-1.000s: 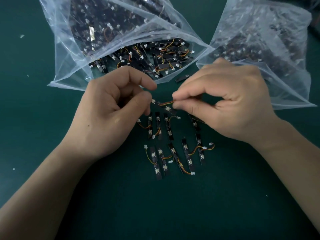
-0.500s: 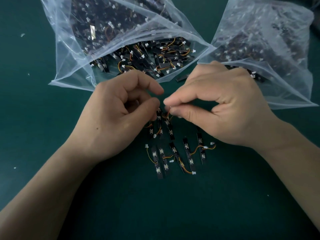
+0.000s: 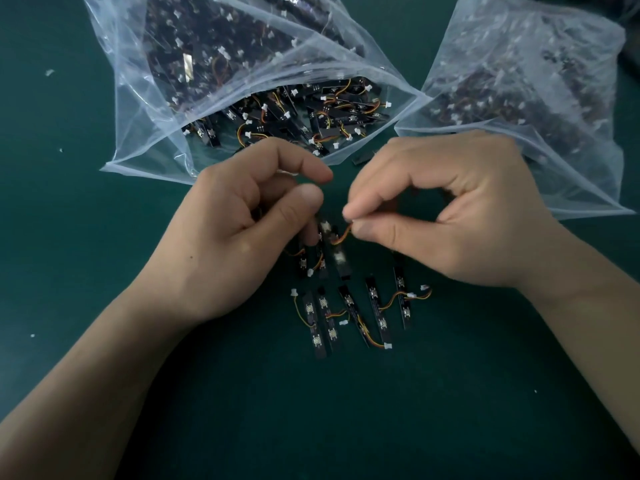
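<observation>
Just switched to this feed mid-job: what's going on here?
A person's right hand pinches the orange wire of a small black circuit strip above the green table; the left hand curls beside its top end, hold unclear. More strips lie on the table below the hands. An open plastic bag full of them sits behind, a second bag beside it.

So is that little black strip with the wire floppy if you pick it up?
The strip is probably stiff: it looks straight, like the other strips on the table. Its wire looks bendy, curving where the right hand pinches it. It is likely very light, since two fingers manage it.
</observation>
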A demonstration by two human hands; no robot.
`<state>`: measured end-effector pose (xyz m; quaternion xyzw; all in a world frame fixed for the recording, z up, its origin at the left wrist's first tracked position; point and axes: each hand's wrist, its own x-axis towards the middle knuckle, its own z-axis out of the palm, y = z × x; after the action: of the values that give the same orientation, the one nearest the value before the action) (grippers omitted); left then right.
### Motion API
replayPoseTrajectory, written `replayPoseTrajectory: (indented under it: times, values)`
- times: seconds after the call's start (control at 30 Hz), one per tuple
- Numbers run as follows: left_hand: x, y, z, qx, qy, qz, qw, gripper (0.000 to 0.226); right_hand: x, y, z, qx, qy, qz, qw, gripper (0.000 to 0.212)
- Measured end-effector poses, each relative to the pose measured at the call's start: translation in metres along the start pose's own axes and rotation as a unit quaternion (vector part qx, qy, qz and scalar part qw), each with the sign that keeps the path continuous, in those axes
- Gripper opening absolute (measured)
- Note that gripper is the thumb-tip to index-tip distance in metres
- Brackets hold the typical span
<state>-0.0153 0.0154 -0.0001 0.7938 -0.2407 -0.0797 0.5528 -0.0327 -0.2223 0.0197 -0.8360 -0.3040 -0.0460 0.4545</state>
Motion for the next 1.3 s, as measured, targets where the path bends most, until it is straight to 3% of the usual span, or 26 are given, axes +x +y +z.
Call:
replayPoseTrajectory:
  times: [0.17, 0.3, 0.87, 1.3]
  values:
    - [0.0, -0.003, -0.001, -0.02, 0.033, -0.003, 0.999, 0.02, -0.004, 0.02, -0.017, 0.062, 0.041, 0.062, 0.995, 0.013]
    - [0.0, -0.004, 0.0, -0.008, 0.028, -0.004, 1.0, 0.021, -0.007, 0.03, -0.019, 0.061, 0.026, 0.102, 0.993, 0.019]
    - [-0.001, -0.003, 0.002, 0.03, 0.022, -0.002, 0.999, 0.012, -0.005, 0.025, -0.015, -0.017, -0.045, 0.107, 0.993, 0.026]
    - [-0.001, -0.001, 0.003, 0.049, 0.019, -0.004, 0.999, 0.012, -0.006, 0.022, -0.016, 0.0, -0.065, 0.107, 0.992, 0.02]
